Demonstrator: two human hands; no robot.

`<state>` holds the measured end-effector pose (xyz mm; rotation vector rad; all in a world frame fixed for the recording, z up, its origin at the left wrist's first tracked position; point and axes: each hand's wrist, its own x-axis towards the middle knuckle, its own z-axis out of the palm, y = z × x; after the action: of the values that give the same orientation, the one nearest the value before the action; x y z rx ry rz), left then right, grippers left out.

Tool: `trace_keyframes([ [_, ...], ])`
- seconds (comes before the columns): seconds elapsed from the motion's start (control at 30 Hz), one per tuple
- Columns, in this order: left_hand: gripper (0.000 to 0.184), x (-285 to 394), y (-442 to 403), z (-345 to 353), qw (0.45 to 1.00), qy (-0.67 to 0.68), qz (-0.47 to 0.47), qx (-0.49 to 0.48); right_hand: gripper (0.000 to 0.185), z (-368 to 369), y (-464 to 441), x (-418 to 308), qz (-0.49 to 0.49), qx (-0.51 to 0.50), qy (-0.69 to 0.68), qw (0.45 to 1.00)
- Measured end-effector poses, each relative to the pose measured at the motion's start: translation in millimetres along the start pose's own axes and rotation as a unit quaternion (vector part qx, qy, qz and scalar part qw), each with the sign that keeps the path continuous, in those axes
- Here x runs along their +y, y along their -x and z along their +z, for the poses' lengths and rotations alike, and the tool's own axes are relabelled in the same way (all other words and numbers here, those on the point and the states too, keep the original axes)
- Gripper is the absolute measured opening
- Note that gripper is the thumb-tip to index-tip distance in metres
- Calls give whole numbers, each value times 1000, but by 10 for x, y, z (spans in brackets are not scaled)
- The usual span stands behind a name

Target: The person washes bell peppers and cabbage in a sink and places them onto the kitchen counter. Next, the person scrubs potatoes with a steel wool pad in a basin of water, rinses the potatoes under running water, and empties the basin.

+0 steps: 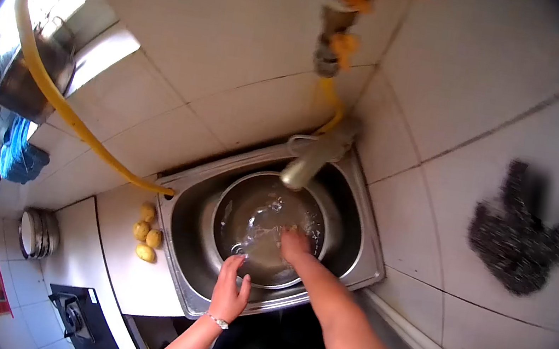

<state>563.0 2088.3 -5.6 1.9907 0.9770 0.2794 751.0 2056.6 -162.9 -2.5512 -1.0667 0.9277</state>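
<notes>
A round metal basin (219, 219) holding rippling, bubbly water sits inside the steel sink (187, 233). My right hand (294, 244) dips into the water on the right side of the basin. Its fingers are under the surface, so whether they hold anything is hidden. My left hand (229, 294), with a bracelet at the wrist, is at the basin's near rim. Its fingers are stretched out and hold nothing. Above the basin's far side hangs the faucet (303, 167). Several potatoes (141, 229) lie on the white counter left of the sink.
A yellow hose (79, 128) runs down to the sink's left corner. Pipe valves (340, 26) stand on the back wall, and dark scouring mesh (524, 241) hangs at right. Farther left are a gas stove (76, 321), stacked plates (39, 233) and a hanging pot (40, 73).
</notes>
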Motion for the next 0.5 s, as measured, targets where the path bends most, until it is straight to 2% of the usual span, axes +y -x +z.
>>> trace_keyframes([
  [0.03, 48, -107, -10, 2, 1000, 1, -12, 3, 27, 2, 38, -72, -95, -55, 59, 992],
  [0.07, 49, -193, -36, 25, 999, -42, 11, 8, 31, 1, 10, -180, -47, -69, 12, 996],
  [0.1, 51, -228, -59, 51, 996, -84, 32, 13, 31, 93, 18, -184, -53, -81, 19, 995],
  [0.13, 54, -208, -129, 55, 997, -74, 3, -2, 32, 180, 6, -195, -46, 6, -118, 992],
  [0.17, 60, -201, -220, 50, 998, -55, -17, -20, 35, 277, -33, -271, -42, 85, -258, 961],
  [0.2, 63, -181, -312, 52, 999, -48, -3, -25, 36, -134, 160, -530, 92, -123, -484, 862],
  [0.23, 61, -205, -381, 94, 999, -41, 17, -4, 33, -309, 289, -679, 100, -184, -579, 788],
  [0.27, 55, -256, -464, 123, 999, -20, 25, 30, 35, -315, 321, -684, 69, -231, -585, 775],
  [0.3, 50, -307, -534, 105, 997, 3, 38, 62, 35, -400, 384, -726, 63, -245, -577, 777],
  [0.37, 43, -406, -554, -36, 993, 41, 29, 107, 34, -680, 532, -805, -28, -163, -528, 833],
  [0.43, 39, -433, -515, -398, 988, -16, 18, 155, 35, -967, 538, -711, -75, 2, -362, 929],
  [0.47, 38, -504, -471, -625, 981, -81, 7, 174, 39, -1034, 477, -511, -126, 125, -216, 960],
  [0.5, 37, -662, -391, -782, 969, -109, 2, 222, 44, -1079, 435, -272, -171, 245, -60, 952],
])
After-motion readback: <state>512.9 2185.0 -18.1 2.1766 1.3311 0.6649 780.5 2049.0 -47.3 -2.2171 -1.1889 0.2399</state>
